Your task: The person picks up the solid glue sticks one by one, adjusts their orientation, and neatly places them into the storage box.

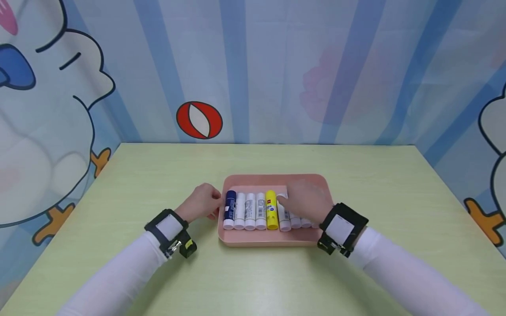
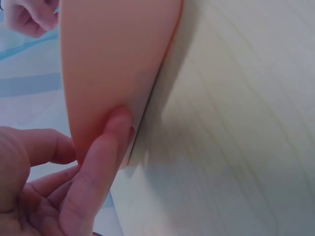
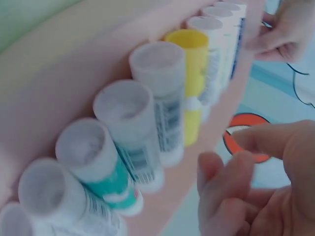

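A row of glue sticks lies side by side in a pink tray. At its left end is a dark blue glue stick, and near the middle a yellow glue stick; most others are white. My left hand holds the tray's left edge, its thumb at the rim and a finger against the outer wall. Over the right part of the row hovers my right hand, fingers bent with nothing between them. It hides some sticks in the head view; the right wrist view shows a white glue stick beside the yellow one.
The tray stands on a pale wooden table. Behind it hangs a blue striped backdrop with cartoon prints. Each wrist wears a black strap with a small camera.
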`<state>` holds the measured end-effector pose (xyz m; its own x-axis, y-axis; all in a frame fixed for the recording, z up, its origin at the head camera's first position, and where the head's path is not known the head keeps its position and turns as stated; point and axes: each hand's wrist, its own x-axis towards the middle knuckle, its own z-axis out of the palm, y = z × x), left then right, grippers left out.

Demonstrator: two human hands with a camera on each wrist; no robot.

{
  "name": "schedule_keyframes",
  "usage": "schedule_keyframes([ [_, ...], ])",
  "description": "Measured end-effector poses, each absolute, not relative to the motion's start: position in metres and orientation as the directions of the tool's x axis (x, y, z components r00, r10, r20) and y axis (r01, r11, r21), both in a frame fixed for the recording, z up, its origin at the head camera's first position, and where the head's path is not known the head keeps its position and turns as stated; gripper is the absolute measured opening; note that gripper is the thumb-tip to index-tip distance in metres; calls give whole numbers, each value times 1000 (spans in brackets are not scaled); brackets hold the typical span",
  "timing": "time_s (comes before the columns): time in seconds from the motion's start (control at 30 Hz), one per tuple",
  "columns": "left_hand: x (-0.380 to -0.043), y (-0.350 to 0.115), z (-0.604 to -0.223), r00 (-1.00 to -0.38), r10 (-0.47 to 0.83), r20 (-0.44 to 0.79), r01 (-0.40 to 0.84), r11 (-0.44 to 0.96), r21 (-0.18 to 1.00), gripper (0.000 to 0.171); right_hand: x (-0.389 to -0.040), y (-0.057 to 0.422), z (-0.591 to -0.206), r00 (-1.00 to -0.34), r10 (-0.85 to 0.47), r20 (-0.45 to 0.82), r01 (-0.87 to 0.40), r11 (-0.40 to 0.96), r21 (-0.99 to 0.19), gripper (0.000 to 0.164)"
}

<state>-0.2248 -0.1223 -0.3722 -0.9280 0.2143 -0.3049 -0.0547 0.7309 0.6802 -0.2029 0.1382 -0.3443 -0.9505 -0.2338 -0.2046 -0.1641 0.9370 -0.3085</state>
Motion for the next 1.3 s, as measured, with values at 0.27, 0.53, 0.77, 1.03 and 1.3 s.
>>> schedule_keyframes([
  [0.27,-225,-121,-371,-929,209,-307,-56,740,671,19,-196,155,-347,-899,-417,-132,-376,891,-255,32],
  [0.53,-227,-123,-372,-926,203,-319,-65,744,665,19,-193,155,-363,-852,-494,-173,-468,867,-173,86],
  [0.77,-227,-122,-374,-927,212,-310,-54,741,669,18,-202,154,-370,-837,-505,-212,-483,863,-147,99],
  [1.03,-228,-121,-373,-927,217,-306,-49,738,673,18,-208,152,-369,-853,-473,-222,-448,880,-155,97],
  [1.3,-228,-122,-374,-928,214,-305,-48,745,666,19,-207,155,-367,-849,-482,-218,-452,875,-174,101],
])
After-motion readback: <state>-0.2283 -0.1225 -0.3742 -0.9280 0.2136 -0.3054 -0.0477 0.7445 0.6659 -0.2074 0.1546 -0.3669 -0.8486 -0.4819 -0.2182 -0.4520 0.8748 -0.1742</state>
